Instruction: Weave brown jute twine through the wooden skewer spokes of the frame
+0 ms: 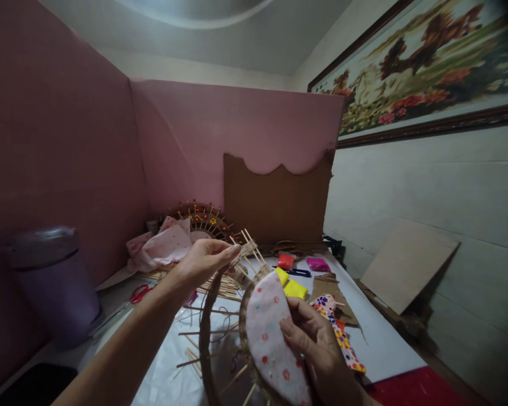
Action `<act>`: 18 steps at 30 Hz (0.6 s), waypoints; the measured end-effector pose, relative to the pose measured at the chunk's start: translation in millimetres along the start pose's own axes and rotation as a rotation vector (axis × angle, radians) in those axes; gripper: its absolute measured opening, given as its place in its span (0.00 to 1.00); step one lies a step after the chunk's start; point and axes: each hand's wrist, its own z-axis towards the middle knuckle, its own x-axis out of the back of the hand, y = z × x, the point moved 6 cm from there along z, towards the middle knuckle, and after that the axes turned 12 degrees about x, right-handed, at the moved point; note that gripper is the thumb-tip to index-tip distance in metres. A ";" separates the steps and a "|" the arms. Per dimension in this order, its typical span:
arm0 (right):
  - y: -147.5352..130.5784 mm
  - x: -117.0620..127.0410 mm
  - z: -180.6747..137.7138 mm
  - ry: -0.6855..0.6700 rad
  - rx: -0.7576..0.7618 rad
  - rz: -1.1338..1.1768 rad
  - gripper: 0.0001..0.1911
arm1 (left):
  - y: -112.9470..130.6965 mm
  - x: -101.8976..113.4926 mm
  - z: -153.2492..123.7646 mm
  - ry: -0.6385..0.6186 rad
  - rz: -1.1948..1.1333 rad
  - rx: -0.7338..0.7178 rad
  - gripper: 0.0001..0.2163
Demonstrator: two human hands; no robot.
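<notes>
A half-built craft piece is held up over the table, with a disc (265, 344) covered in white floral cloth, thin wooden sticks (254, 252) standing out from its edge, and a brown twine band (207, 338) curving around outside it. My right hand (317, 341) grips the disc at its right side, thumb on the cloth. At the upper left, my left hand (207, 258) pinches the twine band where it weaves through the stick ends. Exactly how the strands run under those fingertips is hidden.
Behind are a finished-looking stick-and-twine wheel (203, 217), crumpled pink cloth (165, 245) and a brown cardboard panel (277, 200). Red-handled scissors (140, 293) and a purple tumbler (55, 285) stand left. Yellow packets (295, 288), a dark cutter (298, 272) and floral fabric (342, 335) lie right.
</notes>
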 end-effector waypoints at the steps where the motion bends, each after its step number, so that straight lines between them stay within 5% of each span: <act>1: 0.1 -0.2 0.2 -0.001 -0.003 0.000 0.13 | -1.3 0.1 0.6 -0.001 0.000 0.002 0.21; 6: 2.1 0.4 0.7 -0.022 -0.004 0.010 0.13 | -1.4 3.6 -0.9 0.038 0.004 0.000 0.19; 11: 3.7 1.9 -0.2 -0.026 -0.003 0.000 0.14 | 6.1 20.1 -9.1 0.288 0.057 -0.014 0.14; 18: 1.7 1.8 0.0 -0.035 0.006 -0.017 0.14 | 21.7 18.8 -18.1 0.437 0.283 -0.251 0.04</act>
